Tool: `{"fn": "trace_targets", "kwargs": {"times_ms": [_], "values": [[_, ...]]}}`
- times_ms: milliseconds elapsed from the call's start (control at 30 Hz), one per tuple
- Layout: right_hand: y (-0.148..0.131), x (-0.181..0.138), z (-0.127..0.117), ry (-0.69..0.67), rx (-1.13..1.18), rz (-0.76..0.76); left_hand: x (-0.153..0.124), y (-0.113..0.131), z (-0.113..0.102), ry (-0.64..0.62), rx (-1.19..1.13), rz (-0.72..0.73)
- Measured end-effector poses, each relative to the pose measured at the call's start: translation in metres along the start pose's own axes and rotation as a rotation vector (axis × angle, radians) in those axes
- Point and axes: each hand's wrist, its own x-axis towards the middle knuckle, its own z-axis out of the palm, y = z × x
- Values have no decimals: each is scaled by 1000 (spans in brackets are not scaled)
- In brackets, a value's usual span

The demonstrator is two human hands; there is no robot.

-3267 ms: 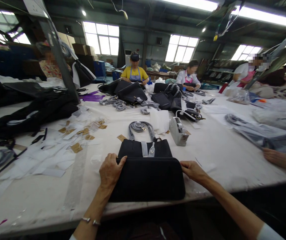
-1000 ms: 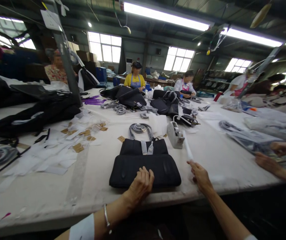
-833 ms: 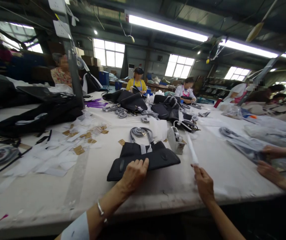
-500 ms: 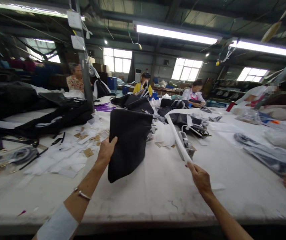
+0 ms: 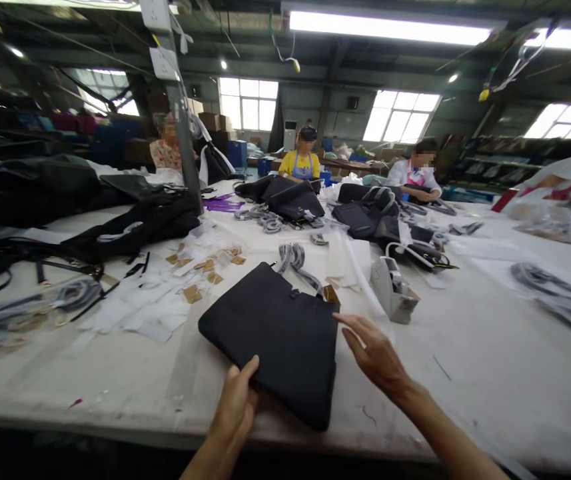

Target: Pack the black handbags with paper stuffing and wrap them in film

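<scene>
A flat black bag [image 5: 275, 333] is tilted above the front of the table. My left hand [image 5: 235, 400] grips its lower left edge, thumb on top and the other fingers partly hidden underneath. At the bag's right corner is my right hand [image 5: 372, 350], its fingers stretched out and nothing held in them; the fingertips meet or nearly meet the edge. Behind the bag lies a coiled grey strap [image 5: 292, 257] in clear wrap; whether it is joined to the bag I cannot tell. A white strip [image 5: 360, 270] lies beyond my right hand.
Thin white sheets [image 5: 150, 307] and small brown packets [image 5: 192, 293] are scattered on the left. Black bags [image 5: 370, 217] lie farther back, and a black pile [image 5: 30, 193] covers the far left. A metal post [image 5: 188, 147] rises there. Co-workers [image 5: 301, 160] sit across the table.
My left hand has brought the black bag down and nearer, turning it flatter. My right hand has let go of the white strip and moved to the bag's right corner.
</scene>
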Motion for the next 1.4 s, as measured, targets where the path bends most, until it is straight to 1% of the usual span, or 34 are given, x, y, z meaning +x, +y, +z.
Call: {"fn": "trace_targets", "kwargs": {"times_ms": [67,100,167,200,233,267,300,367,400,433,467,500,533,600,667,700,767,867,1000,1100,1167,1233,1300,1400], "values": [[-13,0,9,-230,38,-126,-18,-8,0,-141,101,10],[-15,-2,12,-316,36,-159,-23,-8,-3,-232,181,20],[-12,-9,12,-406,21,-178,-28,-1,-13,-430,417,33],[-8,-13,9,-423,18,-170,-27,7,-21,-506,575,55],[-3,-18,5,-431,18,-161,-24,17,-30,-548,747,95],[1,-22,0,-433,18,-157,-20,29,-40,-536,921,169],[5,-27,-5,-433,14,-161,-14,41,-50,-442,1078,291],[9,-35,-12,-427,-7,-181,0,63,-70,-130,1292,523],[10,-38,-14,-419,-27,-196,7,71,-78,19,1366,605],[10,-41,-13,-407,-51,-214,15,77,-85,113,1414,672],[8,-43,-12,-389,-77,-232,23,80,-90,160,1439,740],[7,-45,-9,-374,-102,-251,30,81,-93,154,1446,809],[6,-46,-6,-360,-125,-271,37,81,-95,98,1437,876],[4,-49,-2,-347,-162,-314,48,79,-92,-75,1396,972],[5,-51,0,-348,-174,-352,55,80,-87,-228,1350,983],[6,-52,0,-347,-170,-366,56,82,-84,-267,1329,969],[9,-54,-2,-334,-138,-380,56,87,-79,-294,1292,928],[15,-55,-4,-312,-64,-359,52,96,-74,-316,1250,867],[24,-54,2,-232,78,-263,44,107,-61,-284,1219,829],[30,-51,7,-165,158,-150,39,121,-44,-244,1239,809],[33,-50,8,-139,169,-91,39,132,-31,-258,1267,793],[34,-51,9,-133,138,-85,43,141,-21,-289,1313,756],[34,-55,10,-125,86,-127,51,143,-13,-294,1385,701],[30,-67,14,-102,58,-145,61,137,-6,-211,1536,618]]}}
